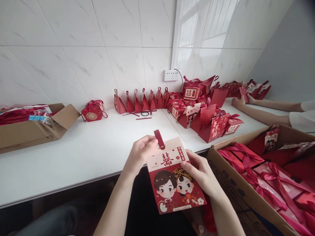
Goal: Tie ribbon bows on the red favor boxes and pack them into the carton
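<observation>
A red and cream gift box (pixel 172 183) with two cartoon faces is held over the counter's front edge. My right hand (pixel 200 170) grips its right side, thumb on the front and fingers behind. At its top left, my left hand (pixel 142 150) is closed at a dark red strap loop (pixel 159 139), which stands up from the box's top edge. The left fingertips are partly hidden, with the strap between them and the box top.
Red triangular boxes (pixel 137 102) stand in a row along the wall. Beside them is a pile of red boxes (pixel 192 93). Cardboard cartons are at left (pixel 27 136) and lower right (pixel 236 183). Another person's hands (pixel 242 100) hold something red at the right.
</observation>
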Demonstrator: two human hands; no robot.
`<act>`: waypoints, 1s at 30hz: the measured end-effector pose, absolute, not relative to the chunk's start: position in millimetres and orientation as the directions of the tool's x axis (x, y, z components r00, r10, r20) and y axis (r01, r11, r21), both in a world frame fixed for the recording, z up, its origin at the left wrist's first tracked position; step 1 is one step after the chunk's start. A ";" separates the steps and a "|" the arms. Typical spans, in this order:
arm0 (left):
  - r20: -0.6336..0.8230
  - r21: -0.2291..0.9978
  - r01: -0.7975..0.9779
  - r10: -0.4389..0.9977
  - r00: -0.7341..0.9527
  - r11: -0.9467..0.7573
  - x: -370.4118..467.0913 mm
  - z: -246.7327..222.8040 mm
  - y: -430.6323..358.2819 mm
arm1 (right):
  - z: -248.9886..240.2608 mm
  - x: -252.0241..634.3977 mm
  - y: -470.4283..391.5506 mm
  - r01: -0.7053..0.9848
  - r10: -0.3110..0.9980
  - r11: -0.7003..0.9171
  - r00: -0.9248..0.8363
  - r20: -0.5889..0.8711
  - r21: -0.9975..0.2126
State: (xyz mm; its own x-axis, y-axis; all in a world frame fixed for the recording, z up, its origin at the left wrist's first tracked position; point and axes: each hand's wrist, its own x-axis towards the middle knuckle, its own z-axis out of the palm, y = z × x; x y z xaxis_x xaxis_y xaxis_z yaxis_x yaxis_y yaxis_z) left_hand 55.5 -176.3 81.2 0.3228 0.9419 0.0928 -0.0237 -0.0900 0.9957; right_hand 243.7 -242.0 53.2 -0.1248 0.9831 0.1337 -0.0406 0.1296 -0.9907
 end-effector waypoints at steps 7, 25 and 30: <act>0.215 0.962 0.142 0.967 0.136 -0.234 66.0 88.8 -182.7 | 51.2 243.8 -244.2 0.005 0.978 0.146 -0.154 0.144 -0.989; 0.572 0.646 0.067 0.541 0.617 -0.760 235.6 15.7 -146.9 | 59.2 319.8 -384.2 0.691 0.976 -0.095 0.205 0.068 -0.716; 0.625 0.456 0.126 0.418 0.659 -0.881 288.8 -17.6 -164.6 | 47.3 352.0 -449.6 0.602 0.801 -0.314 0.583 0.135 -0.735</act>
